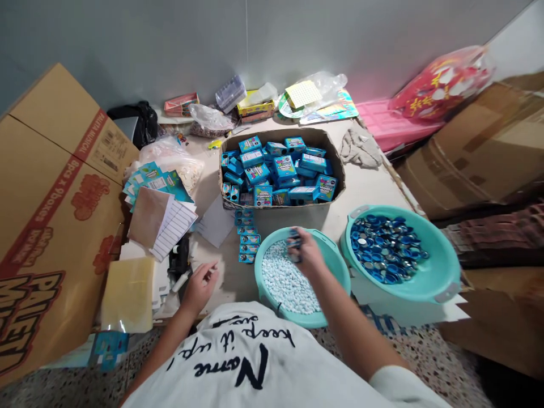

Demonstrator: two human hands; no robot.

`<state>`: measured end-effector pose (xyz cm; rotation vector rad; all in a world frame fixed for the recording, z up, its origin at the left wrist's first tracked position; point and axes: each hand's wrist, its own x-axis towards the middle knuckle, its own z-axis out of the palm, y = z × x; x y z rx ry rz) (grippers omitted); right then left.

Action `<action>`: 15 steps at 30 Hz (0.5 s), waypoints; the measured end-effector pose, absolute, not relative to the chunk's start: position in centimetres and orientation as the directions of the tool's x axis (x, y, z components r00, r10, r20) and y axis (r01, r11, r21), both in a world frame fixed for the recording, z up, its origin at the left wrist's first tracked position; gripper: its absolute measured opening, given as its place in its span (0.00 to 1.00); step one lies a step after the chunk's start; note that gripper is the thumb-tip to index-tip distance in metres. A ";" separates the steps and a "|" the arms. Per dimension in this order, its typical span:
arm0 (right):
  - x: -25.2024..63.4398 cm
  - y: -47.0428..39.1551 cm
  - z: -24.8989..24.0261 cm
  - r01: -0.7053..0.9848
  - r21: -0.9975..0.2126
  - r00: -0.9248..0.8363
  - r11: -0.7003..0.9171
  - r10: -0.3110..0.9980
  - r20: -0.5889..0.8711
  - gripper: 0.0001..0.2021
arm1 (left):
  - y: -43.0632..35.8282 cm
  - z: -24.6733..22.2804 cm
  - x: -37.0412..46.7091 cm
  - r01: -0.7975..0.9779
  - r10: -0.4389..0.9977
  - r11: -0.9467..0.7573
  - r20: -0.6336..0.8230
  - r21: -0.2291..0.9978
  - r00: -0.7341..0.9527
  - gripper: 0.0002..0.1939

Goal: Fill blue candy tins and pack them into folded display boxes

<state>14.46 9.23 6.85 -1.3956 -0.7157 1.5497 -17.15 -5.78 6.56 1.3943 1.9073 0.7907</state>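
Note:
My right hand (309,254) is over a turquoise basin (334,255) of small pale blue candies (289,283). Its fingers close on small dark blue and silver pieces (294,243), blurred by motion, in colour like the small round tins (382,249) in the second turquoise basin (433,277) at right. My left hand (199,288) rests at the table edge with curled fingers; whether something small is pinched there I cannot make out. Just left of the candy basin is a short column of small blue boxes (249,239).
Behind the basins stands an open carton (276,136) full of blue candy boxes (284,168). Papers (159,218), printed blue cards (155,181) and a yellowish block (127,292) lie left, beside a tall cardboard box (46,226). A grey cloth (360,148) lies at back right.

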 end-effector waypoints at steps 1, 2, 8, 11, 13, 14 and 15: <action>10.9 8.2 6.9 -0.279 -0.821 -0.058 -0.499 0.862 -0.504 0.17 | -4.7 7.1 -16.3 0.548 0.966 0.248 -0.163 0.799 -0.199 0.26; 7.5 7.2 6.9 -0.308 -0.767 -0.154 -0.562 0.825 -0.543 0.17 | -3.8 7.6 -15.6 0.491 0.966 0.256 -0.205 0.833 -0.158 0.29; -3.4 2.5 7.5 -0.412 -0.509 -0.469 -0.756 0.655 -0.593 0.18 | -3.4 9.4 -14.1 0.277 0.948 0.306 -0.264 0.911 -0.177 0.29; -4.5 1.9 7.4 -0.441 -0.430 -0.513 -0.788 0.614 -0.600 0.17 | -4.7 9.8 -14.4 0.308 0.937 0.266 -0.170 0.914 -0.305 0.21; -5.0 1.5 7.2 -0.458 -0.396 -0.516 -0.796 0.601 -0.610 0.18 | -5.5 10.2 -14.6 0.345 0.927 0.229 -0.096 0.911 -0.361 0.16; -5.3 1.3 7.1 -0.465 -0.383 -0.514 -0.798 0.596 -0.617 0.18 | -5.9 10.4 -14.7 0.361 0.923 0.211 -0.063 0.909 -0.380 0.14; -5.7 1.1 6.9 -0.469 -0.375 -0.510 -0.800 0.592 -0.624 0.18 | -6.2 10.6 -14.9 0.374 0.918 0.194 -0.034 0.907 -0.395 0.12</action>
